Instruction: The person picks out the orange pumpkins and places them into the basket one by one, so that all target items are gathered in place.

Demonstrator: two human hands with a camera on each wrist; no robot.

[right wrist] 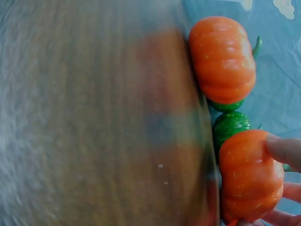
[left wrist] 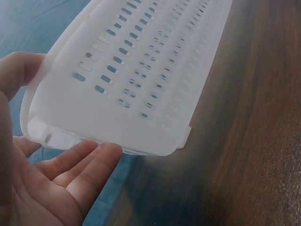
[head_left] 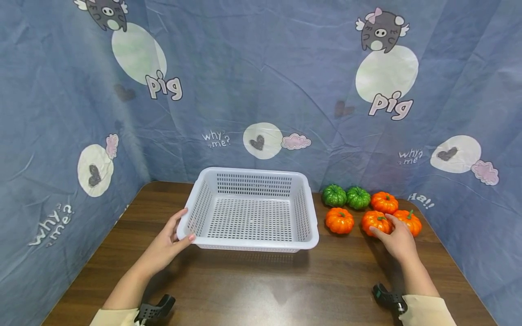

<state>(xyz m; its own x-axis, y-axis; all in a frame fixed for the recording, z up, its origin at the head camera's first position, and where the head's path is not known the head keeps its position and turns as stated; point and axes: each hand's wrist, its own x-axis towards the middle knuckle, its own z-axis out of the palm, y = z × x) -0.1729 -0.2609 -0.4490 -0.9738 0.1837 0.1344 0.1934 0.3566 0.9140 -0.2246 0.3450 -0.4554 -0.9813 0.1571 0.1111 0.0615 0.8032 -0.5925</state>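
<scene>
A white perforated plastic basket (head_left: 248,244) stands on the wooden table, its hollow bare inside. My left hand (head_left: 165,246) grips the basket's near left corner, the thumb on the rim; the left wrist view shows fingers against the basket's outer side (left wrist: 70,106). At the right, my right hand (head_left: 399,237) holds a small orange toy pumpkin (head_left: 373,222) between thumb and fingers. The right wrist view shows the thumb on this pumpkin (right wrist: 251,174), with some fingers partly hidden behind it.
Another orange pumpkin (head_left: 339,220) sits left of the held one. Behind are two green pumpkins (head_left: 334,196) and an orange one (head_left: 384,202); one more orange pumpkin (head_left: 412,222) lies right of my hand. A blue patterned cloth (head_left: 261,90) hangs behind the table (head_left: 244,285).
</scene>
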